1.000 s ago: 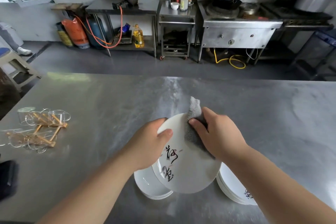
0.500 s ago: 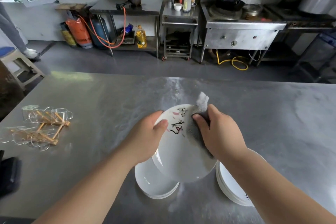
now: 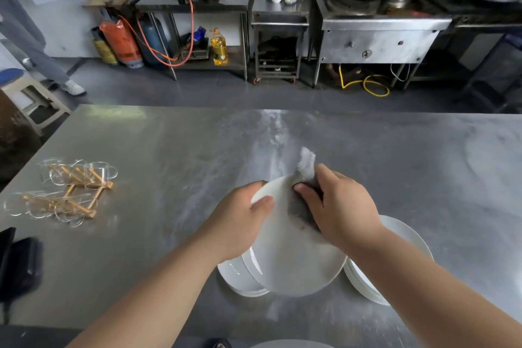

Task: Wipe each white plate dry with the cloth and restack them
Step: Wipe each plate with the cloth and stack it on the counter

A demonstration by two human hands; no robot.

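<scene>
I hold a white plate (image 3: pixel 293 260) tilted above the steel table (image 3: pixel 169 150). My left hand (image 3: pixel 240 220) grips its left rim, thumb on the face. My right hand (image 3: pixel 339 206) holds a grey cloth (image 3: pixel 302 200) against the plate's upper face, and a pale end of the cloth sticks up past the rim. Under the held plate on the left lies a stack of white plates (image 3: pixel 240 277). Another stack of white plates (image 3: pixel 401 237) lies under my right forearm. The face now turned to me shows no lettering.
Glass cups on a wooden rack (image 3: pixel 65 189) lie at the table's left. A black pouch (image 3: pixel 19 265) sits at the near left edge. Beyond the table are a stove (image 3: pixel 375 22), gas cylinders (image 3: pixel 124 42) and a person's leg (image 3: pixel 42 59) by a stool.
The plate has turned in my hands: the black lettering seen earlier is gone from view. The cloth has kept rubbing the upper part of the plate.
</scene>
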